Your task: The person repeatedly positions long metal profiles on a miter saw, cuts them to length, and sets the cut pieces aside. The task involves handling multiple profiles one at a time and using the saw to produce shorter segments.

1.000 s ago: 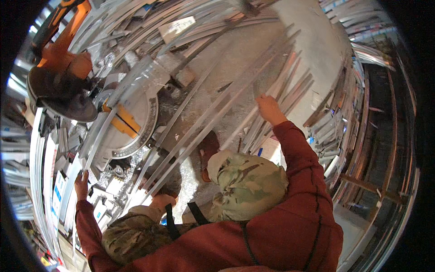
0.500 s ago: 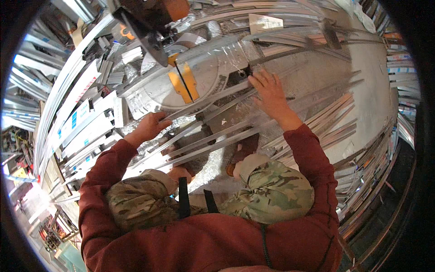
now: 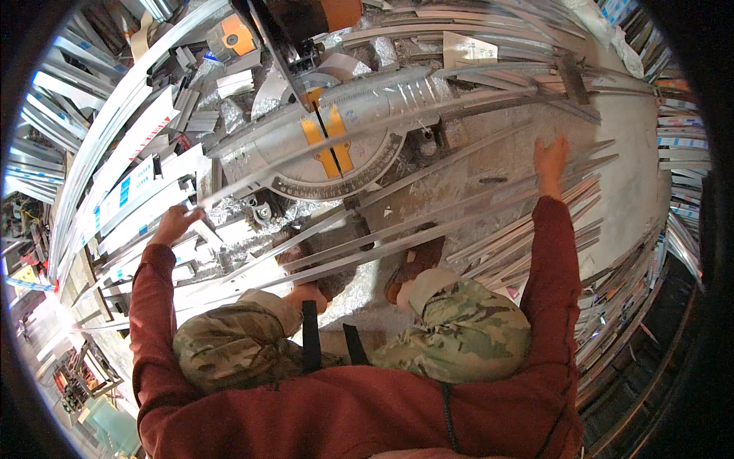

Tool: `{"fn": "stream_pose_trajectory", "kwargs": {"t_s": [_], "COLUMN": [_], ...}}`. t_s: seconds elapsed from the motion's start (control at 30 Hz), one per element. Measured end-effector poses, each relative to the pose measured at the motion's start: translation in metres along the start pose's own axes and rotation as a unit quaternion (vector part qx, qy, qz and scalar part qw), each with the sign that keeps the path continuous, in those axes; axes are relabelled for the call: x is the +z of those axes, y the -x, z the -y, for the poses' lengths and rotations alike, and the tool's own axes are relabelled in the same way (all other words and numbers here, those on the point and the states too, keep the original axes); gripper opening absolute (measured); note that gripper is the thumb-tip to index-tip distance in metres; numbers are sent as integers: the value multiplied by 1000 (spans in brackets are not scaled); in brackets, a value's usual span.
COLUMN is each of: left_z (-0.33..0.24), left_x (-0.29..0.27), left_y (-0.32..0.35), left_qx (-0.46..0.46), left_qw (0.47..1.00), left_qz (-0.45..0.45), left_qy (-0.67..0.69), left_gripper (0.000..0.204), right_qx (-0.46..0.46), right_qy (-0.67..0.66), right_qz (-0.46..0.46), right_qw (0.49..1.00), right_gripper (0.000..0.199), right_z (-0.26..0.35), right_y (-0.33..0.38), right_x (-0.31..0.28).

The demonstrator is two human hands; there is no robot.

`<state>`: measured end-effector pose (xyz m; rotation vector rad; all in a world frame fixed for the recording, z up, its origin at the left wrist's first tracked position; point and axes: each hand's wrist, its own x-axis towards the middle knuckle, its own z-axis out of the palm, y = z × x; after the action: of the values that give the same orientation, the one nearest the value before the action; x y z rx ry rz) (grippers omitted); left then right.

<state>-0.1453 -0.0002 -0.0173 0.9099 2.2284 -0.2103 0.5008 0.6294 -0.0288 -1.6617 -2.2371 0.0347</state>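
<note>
My left hand (image 3: 179, 223) is closed at the left end of a long thin metal strip (image 3: 275, 167). The strip slants up to the right across the round table of a miter saw (image 3: 264, 157), over its yellow slotted insert (image 3: 342, 157). My right hand (image 3: 550, 162) is stretched far out to the right, below the strip and apart from it. Its thumb and fingers look parted, and I see nothing between them. The saw's dark blade and guard (image 3: 267, 46) stand raised above the insert.
More long metal strips (image 3: 413, 222) cross between my knees and the saw. Profiles with white and blue film (image 3: 126, 203) are heaped at left. Offcuts (image 3: 235, 83) and an orange-and-black tool (image 3: 233, 37) lie beyond. Stacked lengths (image 3: 680, 141) line the right side.
Both hands have spread outward, the left down and left, the right far to the right. The strip now lies across the saw's insert; before, it was nearer me. The view has shifted slightly.
</note>
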Motion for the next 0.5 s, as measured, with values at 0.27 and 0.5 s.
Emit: {"fn": "stream_pose_trajectory", "kwargs": {"t_s": [0.27, 0.5], "left_z": [-42, -11], "left_x": [-24, -5], "left_y": [-61, -41], "left_qx": [5, -65], "left_qw": [995, 979], "left_qz": [-26, -182], "left_qy": [98, 59], "left_gripper": [51, 66], "right_qx": [7, 115], "right_qy": [64, 22], "right_qz": [105, 59], "right_qw": [992, 991], "right_gripper": [45, 37], "right_z": [39, -37], "right_y": [80, 98], "right_x": [-28, -51]}}
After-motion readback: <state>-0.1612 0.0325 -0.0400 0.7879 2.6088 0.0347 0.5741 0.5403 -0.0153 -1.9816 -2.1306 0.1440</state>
